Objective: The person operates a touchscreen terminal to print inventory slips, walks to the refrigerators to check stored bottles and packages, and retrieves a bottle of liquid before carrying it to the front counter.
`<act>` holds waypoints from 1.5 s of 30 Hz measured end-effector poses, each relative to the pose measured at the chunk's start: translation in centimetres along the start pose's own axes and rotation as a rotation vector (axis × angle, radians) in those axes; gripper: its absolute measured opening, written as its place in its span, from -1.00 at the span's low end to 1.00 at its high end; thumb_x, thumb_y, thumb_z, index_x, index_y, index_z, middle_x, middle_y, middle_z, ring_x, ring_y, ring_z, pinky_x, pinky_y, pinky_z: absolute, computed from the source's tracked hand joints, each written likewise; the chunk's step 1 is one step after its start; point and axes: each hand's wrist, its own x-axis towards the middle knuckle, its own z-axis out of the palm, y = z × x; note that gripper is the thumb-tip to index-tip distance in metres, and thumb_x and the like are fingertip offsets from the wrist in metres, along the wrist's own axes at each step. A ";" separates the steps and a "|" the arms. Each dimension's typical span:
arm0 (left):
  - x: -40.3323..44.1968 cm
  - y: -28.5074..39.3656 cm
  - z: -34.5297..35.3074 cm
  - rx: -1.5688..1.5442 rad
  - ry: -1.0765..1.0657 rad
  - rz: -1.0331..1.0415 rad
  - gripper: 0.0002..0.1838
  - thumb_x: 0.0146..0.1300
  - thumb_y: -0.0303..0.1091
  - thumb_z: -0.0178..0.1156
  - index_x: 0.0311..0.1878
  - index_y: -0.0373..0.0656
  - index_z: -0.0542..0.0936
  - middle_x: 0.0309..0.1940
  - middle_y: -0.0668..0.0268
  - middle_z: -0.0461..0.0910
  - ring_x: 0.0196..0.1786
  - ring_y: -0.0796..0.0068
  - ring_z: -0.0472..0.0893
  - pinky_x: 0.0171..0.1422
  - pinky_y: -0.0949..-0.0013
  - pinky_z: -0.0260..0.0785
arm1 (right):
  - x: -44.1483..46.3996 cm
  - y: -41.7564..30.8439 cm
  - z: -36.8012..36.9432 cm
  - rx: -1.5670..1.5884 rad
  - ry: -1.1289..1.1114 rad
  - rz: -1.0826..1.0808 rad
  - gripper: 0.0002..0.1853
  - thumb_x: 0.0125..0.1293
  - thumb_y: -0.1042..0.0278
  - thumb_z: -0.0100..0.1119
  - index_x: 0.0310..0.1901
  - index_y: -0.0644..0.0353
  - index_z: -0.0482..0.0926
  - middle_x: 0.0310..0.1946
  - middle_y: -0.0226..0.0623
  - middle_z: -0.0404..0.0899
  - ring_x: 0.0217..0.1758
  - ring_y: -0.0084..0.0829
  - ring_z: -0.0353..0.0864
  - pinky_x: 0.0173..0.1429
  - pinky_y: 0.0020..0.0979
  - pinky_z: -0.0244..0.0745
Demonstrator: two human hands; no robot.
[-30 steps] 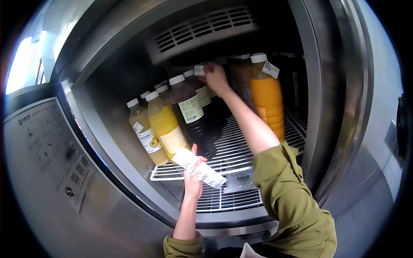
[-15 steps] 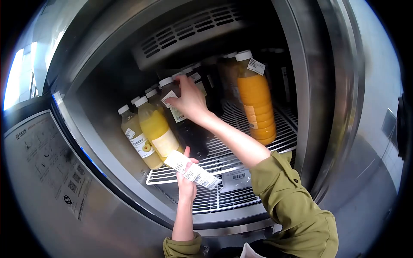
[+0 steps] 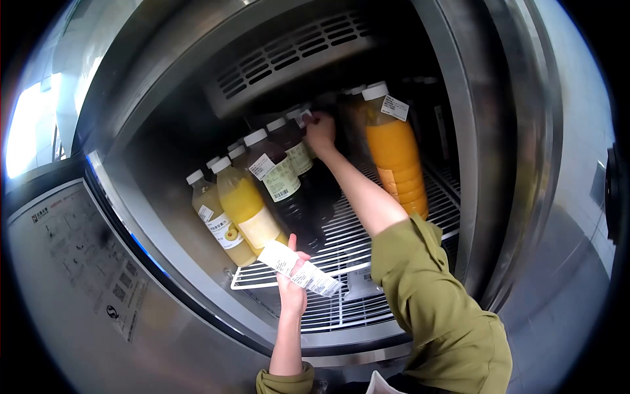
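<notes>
My left hand [image 3: 293,295] is low in front of the fridge shelf, closed on a strip of white printed labels [image 3: 308,276]. Deep inside the fridge, the curled fingers of my right hand [image 3: 319,131] are at a small white label [image 3: 303,118] near the neck of a back dark bottle; part of that bottle is hidden. In front of it stand a dark bottle [image 3: 296,148] and a nearer dark bottle [image 3: 282,184], which carries a white sticker [image 3: 262,167] below its cap. To the left are a yellow juice bottle [image 3: 239,194] and a paler juice bottle [image 3: 213,209].
A tall orange juice bottle [image 3: 397,154] with a white tag stands right of my forearm. The wire shelf [image 3: 262,279] has a front rail; a clear bag [image 3: 361,284] lies below it. Metal walls frame the opening, and the fridge door [image 3: 151,289] is at left.
My right hand has left the front dark bottle's sticker and reached farther back and right to a rear bottle. My left hand still holds the label strip. The view has shifted slightly.
</notes>
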 end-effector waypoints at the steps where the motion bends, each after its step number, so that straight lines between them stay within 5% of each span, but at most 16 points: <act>1: 0.1 0.0 0.0 0.006 -0.008 0.007 -0.76 0.26 -0.19 0.02 -0.32 -0.19 0.48 0.35 0.01 -0.02 0.43 0.18 -0.14 0.42 0.20 -0.33 | -0.1 -0.6 -0.2 0.222 0.013 0.035 -0.68 -0.02 0.20 0.27 -0.36 0.32 0.59 -0.47 -0.22 0.60 -0.38 -0.34 0.57 -0.23 -0.32 0.43; 4: 0.1 0.0 0.0 0.001 -0.007 0.012 -0.76 0.26 -0.19 0.01 -0.31 -0.19 0.48 0.35 0.00 -0.03 0.43 0.17 -0.14 0.42 0.20 -0.33 | -1.8 -5.1 -3.0 0.603 -0.354 0.292 -0.68 -0.04 0.25 0.28 -0.36 0.39 0.58 -0.48 -0.25 0.58 -0.43 -0.42 0.52 -0.24 -0.37 0.40; 8: 0.1 0.1 -0.1 -0.012 0.005 0.002 -0.77 0.30 -0.25 -0.06 -0.30 -0.21 0.47 0.34 -0.01 -0.02 0.43 0.17 -0.11 0.42 0.20 -0.31 | -3.9 -3.4 -1.6 -0.159 -0.375 -0.009 -0.62 -0.11 0.25 0.33 -0.21 0.23 0.54 -0.35 -0.14 0.55 -0.17 -0.29 0.53 -0.17 -0.30 0.41; 11: 0.2 0.5 0.0 -0.036 -0.005 0.003 -0.78 0.29 -0.27 -0.07 -0.29 -0.23 0.46 0.34 -0.02 -0.01 0.41 0.20 -0.06 0.42 0.25 -0.26 | -5.8 -4.7 -1.7 -0.400 -0.037 -0.194 -0.46 -0.15 0.16 0.37 -0.09 0.17 0.46 -0.22 -0.11 0.47 -0.08 -0.23 0.50 -0.14 -0.27 0.42; 13: 0.3 1.1 0.4 -0.142 0.038 -0.062 -0.76 0.30 -0.26 -0.09 -0.28 -0.24 0.47 0.32 -0.02 0.04 0.40 0.21 -0.01 0.41 0.27 -0.23 | -6.1 -6.0 -2.8 -0.435 -0.020 -0.113 -0.36 -0.10 0.18 0.35 0.03 0.15 0.30 -0.01 -0.09 0.31 -0.04 -0.05 0.45 -0.10 -0.21 0.42; 15: 0.3 1.3 0.5 -0.159 0.084 -0.061 -0.75 0.29 -0.25 -0.05 -0.22 -0.26 0.46 0.26 0.03 0.14 0.25 0.31 0.11 0.29 0.34 -0.11 | -6.9 -6.6 -4.6 -0.244 -0.045 -0.358 -0.52 -0.01 0.16 0.28 -0.06 0.17 0.41 -0.14 -0.12 0.43 -0.11 -0.11 0.51 -0.12 -0.25 0.43; 17: 0.5 0.8 0.0 -0.194 0.115 -0.022 -0.68 0.24 -0.28 0.07 -0.07 -0.34 0.44 0.11 0.18 0.36 -0.18 0.61 0.45 -0.07 0.56 0.27 | -10.8 -10.1 -8.7 -0.029 -0.493 -0.197 -0.65 0.08 0.11 0.18 -0.20 0.19 0.50 -0.31 -0.17 0.53 -0.19 -0.20 0.55 -0.15 -0.30 0.43; 19: 0.0 0.6 -0.5 -0.196 0.131 -0.036 -0.53 0.28 -0.23 0.02 0.14 -0.37 0.31 0.06 0.16 0.41 -0.08 0.54 0.47 0.02 0.49 0.30 | -16.1 -12.0 -12.9 -0.102 -0.820 -0.149 -0.74 0.09 0.27 0.20 -0.29 0.31 0.55 -0.42 -0.20 0.57 -0.39 -0.44 0.54 -0.27 -0.47 0.44; 22: 0.1 1.3 0.1 -0.174 0.106 -0.045 -0.49 0.32 -0.20 -0.06 0.21 -0.37 0.24 0.03 0.14 0.42 0.05 0.43 0.46 0.14 0.38 0.29 | -20.4 -11.9 -14.7 -0.176 -0.914 -0.235 -0.76 0.09 0.32 0.20 -0.29 0.33 0.53 -0.41 -0.19 0.57 -0.34 -0.42 0.58 -0.20 -0.45 0.47; 26: 0.1 0.8 0.7 0.039 0.172 0.035 -0.54 0.31 -0.21 0.00 0.16 -0.34 0.28 -0.12 0.28 0.49 -0.16 0.61 0.45 -0.01 0.51 0.26 | -20.9 -10.6 -15.3 -0.100 -0.970 0.014 -0.84 0.06 0.40 0.21 -0.37 0.30 0.52 -0.43 -0.23 0.57 -0.26 -0.40 0.57 -0.14 -0.40 0.46; 30: 0.2 0.4 -0.6 0.260 0.224 0.172 -0.73 0.35 -0.25 -0.07 -0.21 -0.29 0.48 -0.31 0.35 0.49 -0.26 0.66 0.44 -0.13 0.54 0.29 | -18.3 -11.5 -17.9 -0.044 -0.461 -0.593 -0.95 0.06 0.53 0.15 -0.41 0.24 0.50 -0.50 -0.34 0.52 -0.38 -0.48 0.51 -0.23 -0.46 0.42; 31: -0.1 0.8 -0.8 0.221 0.250 0.132 -0.72 0.35 -0.25 -0.09 -0.25 -0.28 0.49 -0.33 0.33 0.50 -0.28 0.66 0.45 -0.17 0.53 0.30 | -16.5 -11.5 -17.0 0.124 -0.326 -0.389 -0.93 0.10 0.51 0.15 -0.36 0.26 0.49 -0.49 -0.38 0.52 -0.40 -0.58 0.49 -0.26 -0.54 0.40; 34: -1.8 2.8 0.8 0.321 0.040 0.020 -0.74 0.33 -0.29 -0.06 -0.12 -0.29 0.47 -0.44 0.32 0.50 -0.34 0.57 0.50 -0.20 0.48 0.37 | -8.4 -7.2 -10.1 0.248 -0.070 -0.128 -0.80 0.07 0.40 0.17 -0.30 0.34 0.49 -0.51 -0.22 0.55 -0.42 -0.42 0.54 -0.31 -0.47 0.41; 35: -2.2 3.2 1.6 0.310 -0.025 0.012 -0.75 0.32 -0.30 -0.05 -0.12 -0.30 0.47 -0.46 0.32 0.50 -0.35 0.57 0.51 -0.21 0.47 0.37 | -5.8 -3.9 -6.9 0.236 -0.005 -0.094 -0.75 0.06 0.38 0.22 -0.26 0.35 0.50 -0.50 -0.32 0.55 -0.43 -0.56 0.47 -0.31 -0.55 0.35; 39: -2.7 3.4 1.6 0.311 0.010 0.000 -0.75 0.19 -0.48 0.11 -0.08 -0.36 0.42 -0.45 0.29 0.52 -0.43 0.56 0.54 -0.30 0.51 0.42 | -1.4 0.3 -1.8 -0.079 -0.049 0.057 -0.74 -0.03 0.31 0.26 -0.31 0.27 0.55 -0.35 -0.11 0.59 -0.24 -0.16 0.59 -0.15 -0.28 0.46; 45: -1.9 2.8 0.4 0.218 0.065 -0.038 -0.80 0.16 -0.46 0.15 -0.17 -0.27 0.40 -0.42 0.29 0.52 -0.40 0.55 0.56 -0.28 0.50 0.44 | 2.2 0.8 0.4 -0.225 -0.269 -0.019 -0.75 -0.08 0.36 0.28 -0.34 0.27 0.56 -0.31 -0.07 0.58 -0.18 -0.15 0.58 -0.12 -0.27 0.48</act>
